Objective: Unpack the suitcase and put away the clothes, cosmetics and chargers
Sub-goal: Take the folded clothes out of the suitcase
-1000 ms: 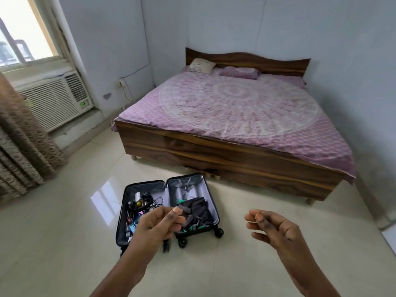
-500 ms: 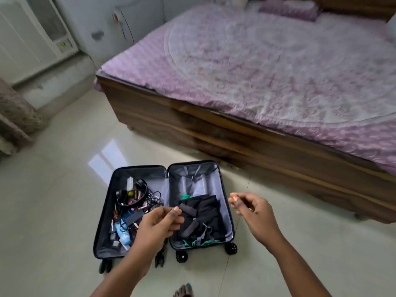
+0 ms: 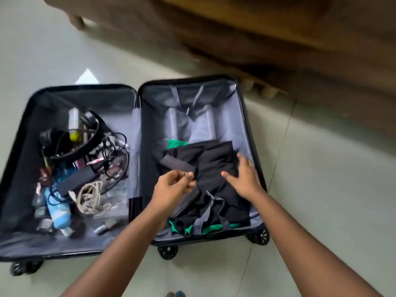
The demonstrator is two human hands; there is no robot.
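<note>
The open suitcase [image 3: 137, 97] lies flat on the floor. Its right half holds black clothes [image 3: 216, 166] over a green garment [image 3: 177, 144], crossed by grey straps [image 3: 203, 217]. Its left half holds black cables and headphones [image 3: 92, 136], a beige coiled cord [image 3: 90, 196], a black charger brick [image 3: 75, 181], a light blue bottle [image 3: 59, 213] and small cosmetics. My left hand [image 3: 171, 189] hovers over the black clothes with fingers loosely curled, holding nothing I can see. My right hand [image 3: 244, 174] rests on the clothes, fingers spread.
The wooden bed frame [image 3: 278, 50] runs across the top, close behind the suitcase, with a bed leg [image 3: 78, 21] at upper left. Pale tiled floor [image 3: 332, 168] surrounds the case. A toe [image 3: 175, 294] shows at the bottom edge.
The view has dropped and closed in on the suitcase. Both hands have moved forward and down from mid-air onto the right half with the black clothes.
</note>
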